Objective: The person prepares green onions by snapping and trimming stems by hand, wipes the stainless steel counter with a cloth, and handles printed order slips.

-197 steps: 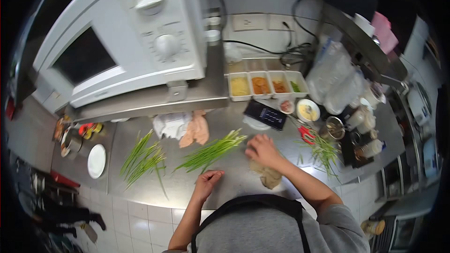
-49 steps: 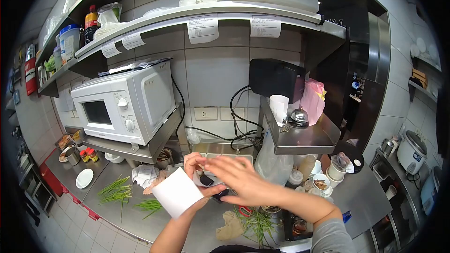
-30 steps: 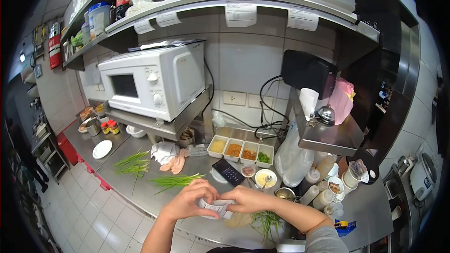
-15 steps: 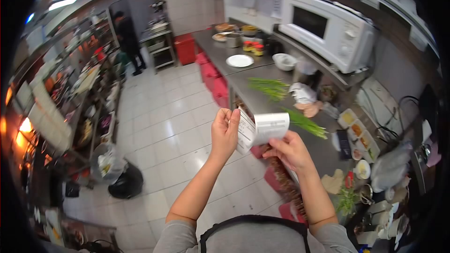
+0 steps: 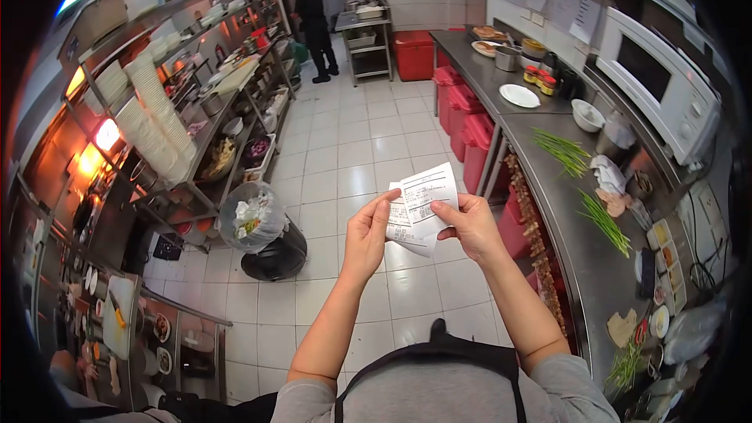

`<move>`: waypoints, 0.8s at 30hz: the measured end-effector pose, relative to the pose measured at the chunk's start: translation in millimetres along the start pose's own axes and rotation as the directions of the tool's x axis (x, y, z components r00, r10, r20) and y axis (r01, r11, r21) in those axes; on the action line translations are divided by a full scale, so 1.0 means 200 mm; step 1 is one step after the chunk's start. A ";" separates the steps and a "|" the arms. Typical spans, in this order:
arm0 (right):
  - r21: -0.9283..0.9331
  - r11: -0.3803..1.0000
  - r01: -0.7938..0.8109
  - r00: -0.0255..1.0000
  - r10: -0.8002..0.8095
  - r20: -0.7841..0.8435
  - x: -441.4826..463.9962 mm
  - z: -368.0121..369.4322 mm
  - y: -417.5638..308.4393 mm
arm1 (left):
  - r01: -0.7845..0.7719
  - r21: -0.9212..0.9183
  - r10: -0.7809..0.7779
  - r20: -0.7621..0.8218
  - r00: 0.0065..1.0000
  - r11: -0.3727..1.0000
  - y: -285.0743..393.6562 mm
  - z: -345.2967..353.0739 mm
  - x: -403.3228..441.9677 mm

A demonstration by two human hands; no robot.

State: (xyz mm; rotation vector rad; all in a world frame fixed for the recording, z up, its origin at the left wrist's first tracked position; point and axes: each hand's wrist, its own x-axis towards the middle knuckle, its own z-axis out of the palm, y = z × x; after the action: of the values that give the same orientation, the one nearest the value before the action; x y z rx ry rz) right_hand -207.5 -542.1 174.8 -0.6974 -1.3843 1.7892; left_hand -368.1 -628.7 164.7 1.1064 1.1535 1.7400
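Printed paper receipts (image 5: 432, 188) are spread in front of my chest, above the tiled floor. My left hand (image 5: 366, 236) pinches the left-hand slip between thumb and fingers. Across from it, my right hand (image 5: 475, 229) grips the right-hand slip, its thumb lying over the print. The slips overlap in the middle and a lower edge curls beneath them. Exactly how many sheets there are, I cannot tell.
A steel counter (image 5: 540, 137) runs along the right, with green stalks (image 5: 605, 222), a white plate (image 5: 519, 95) and a microwave (image 5: 658, 78). A lined trash bin (image 5: 274, 247) stands at left. A person in dark clothes (image 5: 315, 27) stands at the back.
The view has swung left, bringing more of the left shelves and the bin into sight. The slips, folded over before, now lie flatter and fanned between my hands.
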 end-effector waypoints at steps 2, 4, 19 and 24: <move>-0.021 1.000 0.010 0.999 -0.009 0.030 0.10 0.06 0.02 | 0.070 -0.047 -0.072 -0.060 0.996 0.996 0.04 -0.06 0.02; -0.037 0.999 0.015 0.997 -0.012 0.072 0.19 0.12 0.05 | -0.001 0.009 0.003 -0.127 0.992 1.000 0.01 -0.12 0.09; 0.051 0.999 0.010 0.883 -0.033 0.469 0.98 0.79 0.22 | 0.137 0.092 -0.064 -0.557 0.828 0.986 0.23 -0.89 0.17; 0.199 0.974 0.110 0.798 -0.206 0.567 1.04 1.11 0.25 | 0.088 0.108 -0.007 -0.596 0.803 0.990 0.34 -1.16 0.07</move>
State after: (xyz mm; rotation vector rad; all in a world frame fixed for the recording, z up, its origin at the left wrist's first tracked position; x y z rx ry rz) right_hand -513.0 -499.9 190.7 0.0855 -1.6051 2.0358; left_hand -598.4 -702.4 181.7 0.5861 1.6758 2.0664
